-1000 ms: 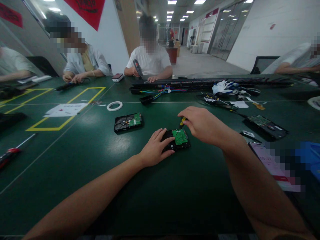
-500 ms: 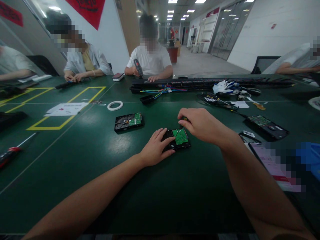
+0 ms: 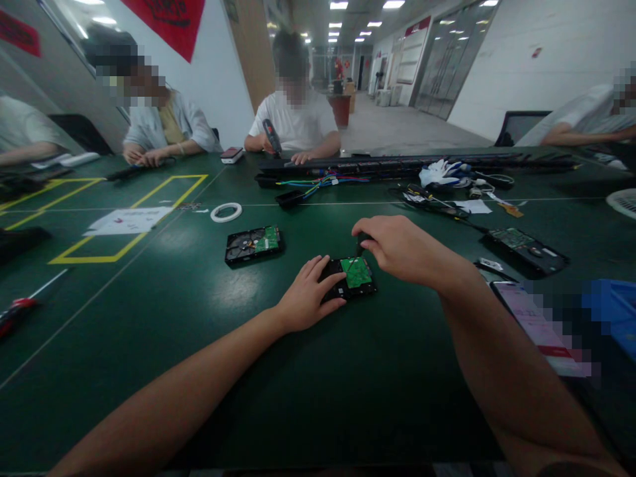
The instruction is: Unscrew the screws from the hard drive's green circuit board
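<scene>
A hard drive (image 3: 337, 289) with a green circuit board (image 3: 357, 273) facing up lies flat on the green table. My left hand (image 3: 309, 297) is spread over its left part, holding it by the edges, with the thumb at the near side and the index finger reaching toward the board. Above the drive's far right part is my right hand (image 3: 392, 246), its fingers closed around a small screwdriver (image 3: 362, 246) with a dark handle. The screwdriver points down at the board's far edge; whether its tip sits in a screw is too small to tell.
A second hard drive (image 3: 254, 244) lies to the left, a third (image 3: 525, 252) to the right. Also here are a white tape roll (image 3: 226, 212), a red-handled screwdriver (image 3: 18, 313), a phone (image 3: 539, 324), gloves (image 3: 440, 173) and long black strips (image 3: 397, 165). Co-workers sit across the table.
The screwdriver handle in my right hand has turned and tilted slightly; its yellow part no longer shows. My left hand and the drive keep their places. The whole view has shifted a little.
</scene>
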`<state>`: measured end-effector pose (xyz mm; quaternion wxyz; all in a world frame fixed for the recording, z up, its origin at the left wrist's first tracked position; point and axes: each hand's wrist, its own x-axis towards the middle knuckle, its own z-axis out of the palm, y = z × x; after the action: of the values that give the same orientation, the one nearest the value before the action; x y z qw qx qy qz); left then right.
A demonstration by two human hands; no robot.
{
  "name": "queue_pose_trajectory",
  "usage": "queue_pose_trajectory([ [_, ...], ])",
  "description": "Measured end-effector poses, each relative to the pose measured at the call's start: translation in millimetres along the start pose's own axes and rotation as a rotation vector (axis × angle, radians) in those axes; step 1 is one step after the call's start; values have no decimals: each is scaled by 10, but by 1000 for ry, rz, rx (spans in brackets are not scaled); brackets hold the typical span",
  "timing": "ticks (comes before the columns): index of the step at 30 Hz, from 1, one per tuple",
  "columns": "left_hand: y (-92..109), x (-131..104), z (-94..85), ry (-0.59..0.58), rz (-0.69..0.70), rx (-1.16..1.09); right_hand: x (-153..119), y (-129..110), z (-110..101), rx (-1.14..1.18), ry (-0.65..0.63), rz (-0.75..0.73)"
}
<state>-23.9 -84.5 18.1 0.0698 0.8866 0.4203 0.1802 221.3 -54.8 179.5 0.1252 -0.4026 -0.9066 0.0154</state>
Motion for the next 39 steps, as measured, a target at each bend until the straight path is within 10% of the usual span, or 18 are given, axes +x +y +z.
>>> queue_pose_trajectory([
  [32,-4,5,15,22,8,-9,56,-18,60,39,62,-73],
  [39,23,-1,-5,18,3,-5,69,-76,44,-130,87,126],
])
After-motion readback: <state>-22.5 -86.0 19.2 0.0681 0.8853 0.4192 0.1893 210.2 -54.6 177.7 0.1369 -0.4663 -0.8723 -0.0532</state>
